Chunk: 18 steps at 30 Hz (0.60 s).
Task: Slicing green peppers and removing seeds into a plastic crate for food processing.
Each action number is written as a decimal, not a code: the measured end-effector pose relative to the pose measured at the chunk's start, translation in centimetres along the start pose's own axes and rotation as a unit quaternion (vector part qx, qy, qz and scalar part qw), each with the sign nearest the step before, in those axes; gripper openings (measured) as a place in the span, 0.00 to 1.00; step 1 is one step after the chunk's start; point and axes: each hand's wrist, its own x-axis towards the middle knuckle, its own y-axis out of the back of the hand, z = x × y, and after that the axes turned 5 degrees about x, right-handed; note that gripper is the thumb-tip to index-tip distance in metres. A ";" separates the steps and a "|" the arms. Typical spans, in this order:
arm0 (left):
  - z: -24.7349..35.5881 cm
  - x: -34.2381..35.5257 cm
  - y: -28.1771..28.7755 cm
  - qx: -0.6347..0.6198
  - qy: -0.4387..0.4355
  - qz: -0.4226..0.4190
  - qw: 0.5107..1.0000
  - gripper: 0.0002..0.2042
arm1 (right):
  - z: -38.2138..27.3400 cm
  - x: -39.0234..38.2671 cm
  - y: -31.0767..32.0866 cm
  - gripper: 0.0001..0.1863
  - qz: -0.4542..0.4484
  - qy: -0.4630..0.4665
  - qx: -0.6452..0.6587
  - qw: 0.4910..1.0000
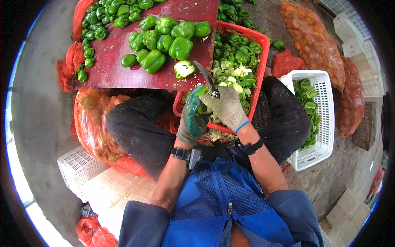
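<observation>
Gloved in grey and teal, my left hand [191, 117] is closed around a green pepper piece [198, 91] over the red crate. My right hand [226, 107], in a grey glove, grips a curved-blade knife [205, 74] beside that piece, its blade pointing up and away from me. Below both hands, the red crate [263, 57] holds peppers and pale cored scraps [234, 72]. On the red board [105, 57] above my hands lie several whole green peppers [180, 48] and a cut one [184, 69] with its pale inside showing.
A white crate [323, 127] of pepper pieces [308, 107] stands right of my knee. Orange mesh sacks [312, 45] lie at the back right; another [96, 125] sits left of my bent legs. A white crate [82, 168] is at lower left.
</observation>
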 end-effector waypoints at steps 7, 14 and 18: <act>2.1 1.0 0.4 0.291 -0.126 0.068 0.946 0.20 | -2.0 -0.4 -0.4 0.18 -0.008 -0.048 0.041 0.998; 6.9 3.5 -0.5 0.456 -0.425 0.306 0.719 0.26 | -1.0 2.3 -0.7 0.19 0.151 0.115 -0.170 0.967; 7.3 5.6 5.0 0.773 -0.286 0.231 0.517 0.34 | -1.8 6.4 -2.3 0.19 0.165 0.181 -0.244 0.938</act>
